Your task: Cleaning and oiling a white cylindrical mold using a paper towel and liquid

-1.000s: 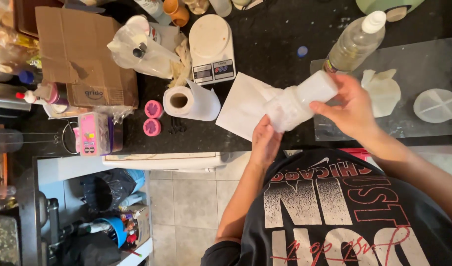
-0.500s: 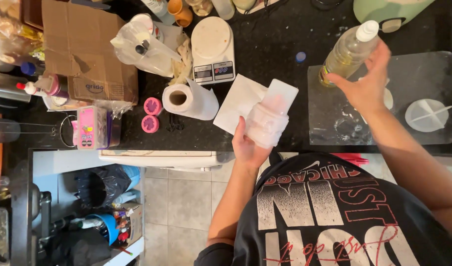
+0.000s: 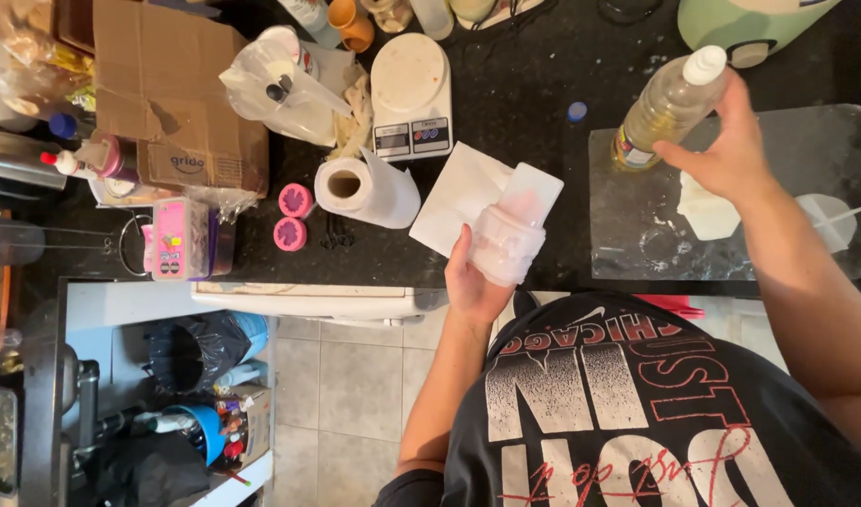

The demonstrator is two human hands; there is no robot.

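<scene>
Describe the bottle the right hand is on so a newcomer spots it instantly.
Start at the clear mat on the right of the dark counter. At its far left corner lies the bottle, gripped by the right hand. Only it has yellowish liquid and a white cap.

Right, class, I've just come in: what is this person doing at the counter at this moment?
A person stands at a dark counter. The left hand holds up a whitish, translucent mould above a white sheet of paper. The right hand grips a clear bottle of yellowish liquid with a white cap, over a clear mat. A kitchen scale and a paper towel roll lie nearby.
</scene>
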